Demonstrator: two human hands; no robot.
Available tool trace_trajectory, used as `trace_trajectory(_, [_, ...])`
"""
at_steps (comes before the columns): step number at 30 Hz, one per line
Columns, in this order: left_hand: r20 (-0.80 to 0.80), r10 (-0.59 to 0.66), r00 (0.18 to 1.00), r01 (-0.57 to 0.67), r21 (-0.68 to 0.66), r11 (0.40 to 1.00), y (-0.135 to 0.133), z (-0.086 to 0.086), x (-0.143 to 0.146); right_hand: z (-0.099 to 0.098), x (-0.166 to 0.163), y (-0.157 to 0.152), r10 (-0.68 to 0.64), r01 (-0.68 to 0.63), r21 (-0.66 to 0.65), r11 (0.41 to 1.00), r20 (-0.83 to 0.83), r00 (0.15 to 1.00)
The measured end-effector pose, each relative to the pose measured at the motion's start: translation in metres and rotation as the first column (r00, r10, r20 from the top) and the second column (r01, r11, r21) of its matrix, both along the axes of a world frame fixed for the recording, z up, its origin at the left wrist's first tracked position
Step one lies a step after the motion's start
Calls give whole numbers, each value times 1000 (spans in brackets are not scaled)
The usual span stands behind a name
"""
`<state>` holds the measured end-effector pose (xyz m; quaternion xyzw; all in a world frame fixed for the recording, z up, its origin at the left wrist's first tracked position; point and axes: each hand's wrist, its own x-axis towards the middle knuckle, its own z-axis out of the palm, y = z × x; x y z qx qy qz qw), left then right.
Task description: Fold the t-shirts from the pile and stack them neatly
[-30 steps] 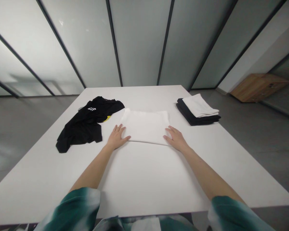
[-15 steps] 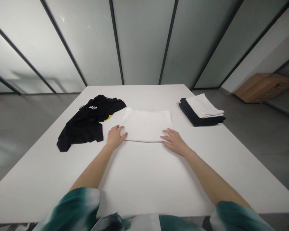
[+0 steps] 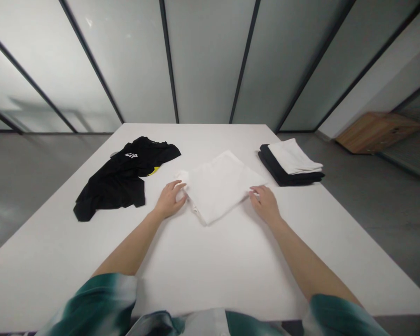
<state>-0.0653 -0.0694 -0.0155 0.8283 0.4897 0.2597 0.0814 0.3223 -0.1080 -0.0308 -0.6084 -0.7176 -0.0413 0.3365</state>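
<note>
A folded white garment [image 3: 219, 186] lies turned cornerwise on the white table [image 3: 210, 270]. My left hand [image 3: 168, 199] is at its left corner, fingers curled around the cloth. My right hand [image 3: 266, 204] is at the right edge, fingertips closed on the fabric near that corner. A crumpled black T-shirt [image 3: 124, 177] with white lettering and a bit of yellow lies just left of my left hand.
A neat stack of folded clothes [image 3: 290, 163], white on top of black, sits at the table's right side. Frosted glass panels stand behind the table. A wooden box [image 3: 374, 130] rests on the grey floor at far right.
The white garment lay square to me with both hands flat on its near corners. Now it is rotated cornerwise, and both hands have closed on its left and right sides.
</note>
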Motion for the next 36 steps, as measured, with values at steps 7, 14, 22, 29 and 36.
trace_trajectory(7, [-236,-119,964,108,-61,992,1,-5,-2,0,-23,-2,184,-171,-143,975,83,979])
trace_trajectory(14, [-289,-210,934,199,-67,978,-7,3,14,4,-24,-7,208,-195,-100,976,144,967])
trace_trajectory(22, [-296,-178,938,171,-49,984,-8,7,27,2,-48,-19,422,-356,-264,896,259,869])
trace_trajectory(29, [-384,-252,888,274,3,962,-30,22,44,1,-38,-3,284,-220,-212,952,347,894])
trace_trajectory(36, [-366,-397,842,414,-34,909,-37,15,79,13,-13,45,161,-94,-178,979,408,899])
